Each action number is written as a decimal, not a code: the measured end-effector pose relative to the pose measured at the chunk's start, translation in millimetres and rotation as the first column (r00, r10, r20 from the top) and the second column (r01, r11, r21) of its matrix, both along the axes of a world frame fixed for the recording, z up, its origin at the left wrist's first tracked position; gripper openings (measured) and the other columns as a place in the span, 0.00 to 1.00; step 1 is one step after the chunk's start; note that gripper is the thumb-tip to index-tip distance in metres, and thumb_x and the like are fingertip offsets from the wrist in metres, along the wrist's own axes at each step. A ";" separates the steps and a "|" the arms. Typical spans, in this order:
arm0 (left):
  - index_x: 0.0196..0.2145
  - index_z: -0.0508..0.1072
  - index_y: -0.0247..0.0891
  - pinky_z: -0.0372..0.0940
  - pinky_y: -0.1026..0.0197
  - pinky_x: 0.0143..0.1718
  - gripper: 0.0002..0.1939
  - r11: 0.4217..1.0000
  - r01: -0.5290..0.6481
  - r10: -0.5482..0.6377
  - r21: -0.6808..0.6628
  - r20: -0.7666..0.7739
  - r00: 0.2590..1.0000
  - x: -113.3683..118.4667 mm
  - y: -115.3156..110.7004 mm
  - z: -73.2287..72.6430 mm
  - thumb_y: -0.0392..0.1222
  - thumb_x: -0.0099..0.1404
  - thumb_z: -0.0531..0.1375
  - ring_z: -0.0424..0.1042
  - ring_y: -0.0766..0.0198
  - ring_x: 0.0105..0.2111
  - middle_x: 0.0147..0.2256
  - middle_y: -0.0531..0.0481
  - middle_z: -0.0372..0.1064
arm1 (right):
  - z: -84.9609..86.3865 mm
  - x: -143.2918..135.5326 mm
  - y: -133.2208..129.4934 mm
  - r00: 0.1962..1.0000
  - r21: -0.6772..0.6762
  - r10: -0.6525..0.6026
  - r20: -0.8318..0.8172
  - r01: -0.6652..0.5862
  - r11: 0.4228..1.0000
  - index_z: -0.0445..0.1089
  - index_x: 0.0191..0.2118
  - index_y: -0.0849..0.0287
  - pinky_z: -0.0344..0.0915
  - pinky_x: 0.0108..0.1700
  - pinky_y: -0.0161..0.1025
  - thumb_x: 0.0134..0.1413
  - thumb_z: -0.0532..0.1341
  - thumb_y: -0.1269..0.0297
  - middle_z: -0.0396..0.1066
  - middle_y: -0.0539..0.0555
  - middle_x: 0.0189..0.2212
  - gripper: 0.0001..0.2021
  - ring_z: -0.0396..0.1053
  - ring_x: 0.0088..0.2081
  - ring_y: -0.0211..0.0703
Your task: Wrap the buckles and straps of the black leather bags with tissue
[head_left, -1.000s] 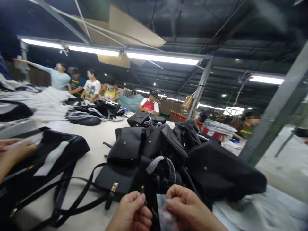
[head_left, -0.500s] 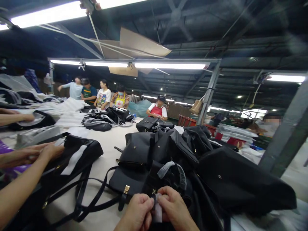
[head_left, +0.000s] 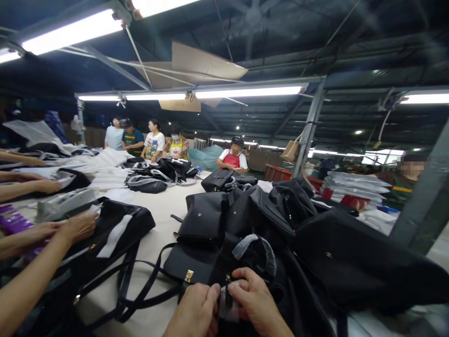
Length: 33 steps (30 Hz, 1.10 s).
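Observation:
Low in the middle, my left hand [head_left: 196, 306] and my right hand [head_left: 254, 297] face each other over a black backpack [head_left: 224, 252]. Both pinch a thin translucent strip of wrap [head_left: 229, 311], left and right of a dark strap end. Just above the fingers is a small gold fitting [head_left: 228, 278] on the bag. The bag's handle [head_left: 270, 257] arches up behind my right hand, covered in clear film. A black flap with a gold clasp [head_left: 189, 276] lies beside my left hand. The undersides of my fingers are hidden.
More black bags [head_left: 256, 210] are heaped ahead and to the right. On the left, a co-worker's hands [head_left: 79, 227] work on another black bag [head_left: 131, 220]. Loose straps [head_left: 140, 292] cross the pale table [head_left: 157, 220]. A metal post [head_left: 421, 206] stands at right.
The strip between my hands is spread wider and looks more see-through. My right fingers have lifted slightly. The view has shifted a little, moving the bags slightly right.

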<state>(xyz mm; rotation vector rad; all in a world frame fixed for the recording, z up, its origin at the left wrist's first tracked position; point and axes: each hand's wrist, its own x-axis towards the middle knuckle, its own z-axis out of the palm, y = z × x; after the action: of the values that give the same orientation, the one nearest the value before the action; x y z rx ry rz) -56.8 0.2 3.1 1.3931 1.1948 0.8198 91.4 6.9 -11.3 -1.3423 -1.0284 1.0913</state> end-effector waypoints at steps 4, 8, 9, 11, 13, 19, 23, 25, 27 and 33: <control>0.22 0.67 0.38 0.57 0.67 0.12 0.26 0.998 -0.020 0.021 -0.054 0.013 1.000 8.5 7.1 -3.6 0.66 0.54 0.53 0.66 0.66 0.13 0.18 0.51 0.68 | 3.8 2.1 -4.3 0.999 -0.029 0.037 -0.039 -0.038 0.999 0.64 0.36 0.57 0.64 0.20 0.34 0.34 0.62 0.60 0.64 0.43 0.17 0.17 0.62 0.18 0.36; 0.20 0.65 0.39 0.45 0.68 0.08 0.25 0.999 -0.004 0.007 -0.047 0.055 0.998 15.0 11.3 -4.5 0.67 0.49 0.54 0.62 0.67 0.11 0.15 0.53 0.64 | 11.2 4.6 -7.8 0.991 -0.075 0.079 -0.111 -0.087 0.993 0.64 0.36 0.58 0.69 0.25 0.37 0.34 0.63 0.60 0.66 0.44 0.20 0.18 0.67 0.22 0.38; 0.19 0.65 0.39 0.44 0.68 0.09 0.24 1.000 -0.012 0.014 -0.024 0.069 0.998 15.9 11.5 -4.5 0.66 0.50 0.54 0.61 0.67 0.11 0.14 0.53 0.63 | 11.6 5.3 -7.6 0.991 -0.069 0.086 -0.101 -0.094 0.993 0.64 0.35 0.58 0.69 0.25 0.36 0.34 0.63 0.60 0.65 0.43 0.19 0.17 0.67 0.22 0.37; 0.19 0.67 0.38 0.49 0.68 0.14 0.21 0.998 -0.049 0.045 0.040 0.107 0.993 17.5 11.5 -5.2 0.60 0.52 0.56 0.61 0.69 0.14 0.14 0.54 0.63 | 9.7 6.5 -5.9 0.994 -0.038 0.097 -0.058 -0.099 0.994 0.64 0.34 0.58 0.66 0.22 0.34 0.34 0.63 0.60 0.63 0.42 0.17 0.16 0.65 0.20 0.36; 0.20 0.70 0.36 0.54 0.68 0.19 0.16 0.991 -0.096 0.082 0.092 0.151 0.985 19.9 11.2 -7.2 0.52 0.50 0.59 0.62 0.70 0.19 0.17 0.54 0.65 | 5.1 7.1 -3.7 0.995 -0.009 0.101 -0.015 -0.101 0.995 0.63 0.33 0.57 0.60 0.19 0.31 0.34 0.64 0.59 0.62 0.41 0.16 0.16 0.62 0.17 0.34; 0.25 0.73 0.36 0.46 0.67 0.13 0.15 0.990 -0.140 0.136 0.005 0.205 0.969 28.2 12.8 -13.9 0.52 0.48 0.60 0.55 0.71 0.14 0.16 0.57 0.61 | -0.6 6.1 -4.5 0.994 0.033 0.088 0.061 -0.090 0.995 0.64 0.36 0.56 0.59 0.19 0.30 0.39 0.64 0.58 0.65 0.42 0.17 0.15 0.64 0.18 0.36; 0.27 0.72 0.36 0.43 0.67 0.11 0.20 0.991 -0.115 0.127 -0.066 0.213 0.969 30.5 9.4 -14.2 0.57 0.44 0.61 0.57 0.70 0.12 0.16 0.55 0.63 | 7.6 8.1 -9.8 0.977 0.036 0.080 0.200 -0.089 0.995 0.65 0.39 0.57 0.58 0.19 0.30 0.44 0.62 0.61 0.65 0.43 0.17 0.14 0.65 0.19 0.37; 0.26 0.71 0.36 0.43 0.66 0.11 0.21 0.992 -0.100 0.113 -0.075 0.203 0.972 30.3 4.5 -14.7 0.59 0.44 0.61 0.58 0.69 0.12 0.16 0.54 0.64 | 10.8 10.2 -12.0 0.963 0.030 0.096 0.252 -0.107 0.994 0.65 0.40 0.57 0.56 0.17 0.29 0.45 0.61 0.64 0.64 0.42 0.15 0.13 0.63 0.18 0.35; 0.23 0.69 0.37 0.45 0.66 0.12 0.20 0.993 -0.113 0.118 -0.040 0.190 0.975 29.7 0.0 -15.9 0.59 0.46 0.60 0.57 0.69 0.13 0.15 0.56 0.61 | 12.7 11.6 -13.6 0.950 0.037 0.108 0.291 -0.124 0.992 0.64 0.40 0.58 0.53 0.16 0.28 0.46 0.59 0.66 0.61 0.40 0.14 0.12 0.59 0.16 0.33; 0.20 0.65 0.38 0.54 0.65 0.24 0.16 0.946 -0.264 0.245 0.187 0.121 0.962 27.7 1.6 -17.5 0.54 0.53 0.57 0.59 0.68 0.22 0.19 0.56 0.60 | 21.0 7.1 -16.5 0.960 -0.052 0.149 0.236 -0.140 0.989 0.61 0.42 0.58 0.67 0.17 0.31 0.45 0.56 0.70 0.61 0.39 0.17 0.14 0.66 0.19 0.37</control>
<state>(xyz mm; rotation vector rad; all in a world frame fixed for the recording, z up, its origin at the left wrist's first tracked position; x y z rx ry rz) -29.1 1.8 -14.4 1.3595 1.2604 1.2059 98.5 -9.6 9.7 -1.4710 -1.3071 1.0760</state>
